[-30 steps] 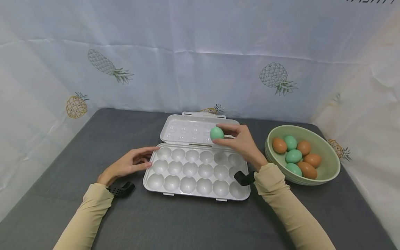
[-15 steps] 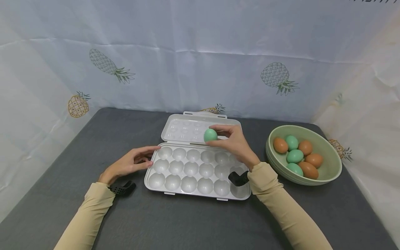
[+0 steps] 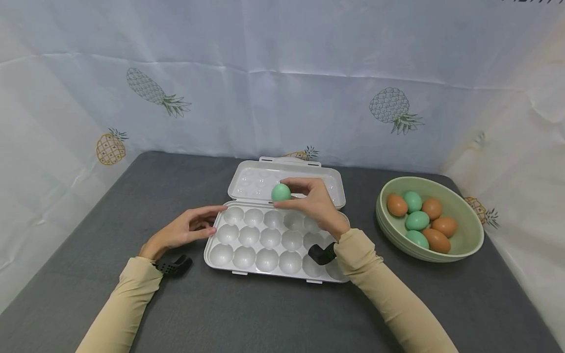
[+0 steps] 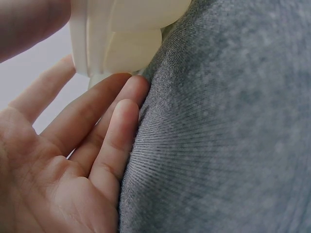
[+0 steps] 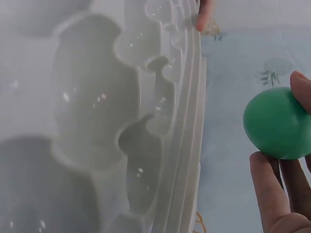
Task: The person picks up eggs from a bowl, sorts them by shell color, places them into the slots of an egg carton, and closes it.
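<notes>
A green egg [image 3: 281, 192] is pinched between the thumb and fingers of my right hand [image 3: 311, 201], over the back edge of a white egg tray [image 3: 253, 270]. In the right wrist view the green egg [image 5: 277, 124] hangs beside the tray's wall [image 5: 192, 126]. The tray's round hollows hold nothing where they show; the right hand and cuff cover some at the right. My left hand [image 3: 183, 228] touches the tray's left side with thumb and forefinger, its other fingers loosely bent. In the left wrist view those fingers [image 4: 109, 131] rest by the dark cloth under the tray.
The tray's lid [image 3: 251, 181] lies folded back behind it. To the right stands a pale green bowl [image 3: 468, 238] with several brown and green eggs [image 3: 417, 220]. A pineapple-print curtain [image 3: 282, 113] hangs behind the dark tabletop [image 3: 212, 314].
My right hand has carried the green egg leftward, from over the right part of the lid to near its middle. The left hand stays at the tray's left edge.
</notes>
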{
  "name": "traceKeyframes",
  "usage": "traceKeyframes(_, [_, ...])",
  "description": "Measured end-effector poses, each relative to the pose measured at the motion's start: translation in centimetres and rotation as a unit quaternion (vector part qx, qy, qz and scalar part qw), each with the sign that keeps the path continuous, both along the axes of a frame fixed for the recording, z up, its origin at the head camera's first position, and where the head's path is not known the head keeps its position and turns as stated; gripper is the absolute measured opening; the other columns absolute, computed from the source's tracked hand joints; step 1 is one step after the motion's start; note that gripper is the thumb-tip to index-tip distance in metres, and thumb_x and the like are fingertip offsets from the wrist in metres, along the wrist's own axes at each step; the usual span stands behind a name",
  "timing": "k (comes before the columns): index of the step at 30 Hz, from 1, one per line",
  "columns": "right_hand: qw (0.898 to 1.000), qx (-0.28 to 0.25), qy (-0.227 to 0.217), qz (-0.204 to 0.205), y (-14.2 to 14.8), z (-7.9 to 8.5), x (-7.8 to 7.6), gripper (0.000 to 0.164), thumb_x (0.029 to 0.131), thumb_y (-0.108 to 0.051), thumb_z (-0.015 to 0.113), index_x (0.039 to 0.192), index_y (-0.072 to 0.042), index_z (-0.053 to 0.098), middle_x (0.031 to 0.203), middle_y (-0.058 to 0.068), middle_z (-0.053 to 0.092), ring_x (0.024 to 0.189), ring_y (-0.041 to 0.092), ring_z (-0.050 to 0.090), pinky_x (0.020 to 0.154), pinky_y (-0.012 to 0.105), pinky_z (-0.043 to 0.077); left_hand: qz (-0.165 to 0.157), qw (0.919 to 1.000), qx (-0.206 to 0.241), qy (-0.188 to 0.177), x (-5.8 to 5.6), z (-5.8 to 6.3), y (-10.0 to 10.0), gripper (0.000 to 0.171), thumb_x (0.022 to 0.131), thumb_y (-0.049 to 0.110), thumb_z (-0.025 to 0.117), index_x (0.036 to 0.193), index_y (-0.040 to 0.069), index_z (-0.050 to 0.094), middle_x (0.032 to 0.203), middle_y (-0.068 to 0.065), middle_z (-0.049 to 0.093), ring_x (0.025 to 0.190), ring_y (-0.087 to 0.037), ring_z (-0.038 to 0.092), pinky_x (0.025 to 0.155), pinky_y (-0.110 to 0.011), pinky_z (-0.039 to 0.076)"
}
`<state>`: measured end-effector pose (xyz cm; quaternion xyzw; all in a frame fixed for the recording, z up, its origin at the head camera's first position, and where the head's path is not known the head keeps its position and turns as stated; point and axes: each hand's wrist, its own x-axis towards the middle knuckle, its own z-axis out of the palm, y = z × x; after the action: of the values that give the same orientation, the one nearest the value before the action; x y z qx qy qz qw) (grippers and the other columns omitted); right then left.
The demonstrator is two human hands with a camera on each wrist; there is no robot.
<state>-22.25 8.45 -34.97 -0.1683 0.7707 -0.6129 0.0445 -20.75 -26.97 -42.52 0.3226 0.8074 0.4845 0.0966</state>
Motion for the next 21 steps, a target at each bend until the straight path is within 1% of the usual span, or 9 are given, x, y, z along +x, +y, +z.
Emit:
traceKeyframes(3, [1.0, 0.002, -0.005, -0.004, -0.9, 0.0, 0.1, 0.049, 0.075, -0.005, 0.089, 0.122, -0.006, 0.075, 0.119, 0.012, 0.076, 0.115, 0.022, 0.071, 0.087, 0.028, 0.058, -0.001, 1.0, 0.0, 0.0, -0.1, 0.0, 0.0, 0.056, 0.098, 0.002, 0.063, 0.151, -0.003, 0.045, 0.15, -0.028, 0.05, 0.122, 0.007, 0.056, 0.093, -0.018, 0.051])
traceKeyframes(7, [1.0, -0.012, -0.013, -0.005, -2.1, -0.1, 0.3, 0.05, 0.074, -0.004, 0.088, 0.123, -0.006, 0.074, 0.118, 0.013, 0.077, 0.114, 0.022, 0.071, 0.087, 0.027, 0.058, 0.003, 1.0, -0.003, -0.003, -0.1, -0.1, -0.1, 0.056, 0.098, 0.003, 0.064, 0.151, -0.003, 0.045, 0.149, -0.027, 0.051, 0.121, 0.008, 0.056, 0.092, -0.019, 0.051])
traceKeyframes(11, [0.999, -0.029, -0.02, 0.004, -3.6, -0.3, 0.4, 0.052, 0.074, -0.002, 0.087, 0.124, -0.006, 0.074, 0.118, 0.014, 0.076, 0.114, 0.024, 0.071, 0.086, 0.027, 0.058, 0.004, 1.0, -0.003, 0.002, -0.2, -0.2, -0.1, 0.056, 0.098, 0.003, 0.063, 0.151, -0.002, 0.046, 0.149, -0.028, 0.051, 0.121, 0.007, 0.056, 0.091, -0.019, 0.052])
traceKeyframes(14, [0.999, -0.033, -0.022, 0.013, -4.7, -0.5, 0.4, 0.054, 0.075, -0.001, 0.087, 0.126, -0.005, 0.073, 0.12, 0.015, 0.075, 0.116, 0.026, 0.071, 0.087, 0.027, 0.059, 0.001, 1.0, -0.002, 0.009, -0.3, -0.3, -0.1, 0.055, 0.098, 0.002, 0.063, 0.151, -0.003, 0.046, 0.148, -0.03, 0.05, 0.121, 0.007, 0.056, 0.091, -0.019, 0.052])
traceKeyframes(16, [0.999, -0.029, -0.02, 0.016, -5.4, -0.6, 0.4, 0.053, 0.075, -0.001, 0.087, 0.126, -0.005, 0.073, 0.12, 0.014, 0.076, 0.116, 0.026, 0.071, 0.088, 0.027, 0.059, -0.002, 0.9999, -0.001, 0.015, -0.3, -0.4, -0.2, 0.055, 0.099, 0.002, 0.062, 0.15, -0.004, 0.046, 0.147, -0.032, 0.05, 0.121, 0.008, 0.056, 0.09, -0.02, 0.053])
traceKeyframes(21, [1.0, -0.021, -0.005, 0.018, -6.8, -1.1, 0.2, 0.048, 0.073, -0.002, 0.089, 0.119, -0.004, 0.076, 0.117, 0.013, 0.077, 0.112, 0.026, 0.073, 0.088, 0.027, 0.058, -0.002, 0.9999, -0.003, 0.013, -0.3, -0.4, -0.1, 0.054, 0.099, 0.003, 0.062, 0.151, -0.003, 0.045, 0.148, -0.032, 0.049, 0.122, 0.008, 0.055, 0.091, -0.019, 0.052])
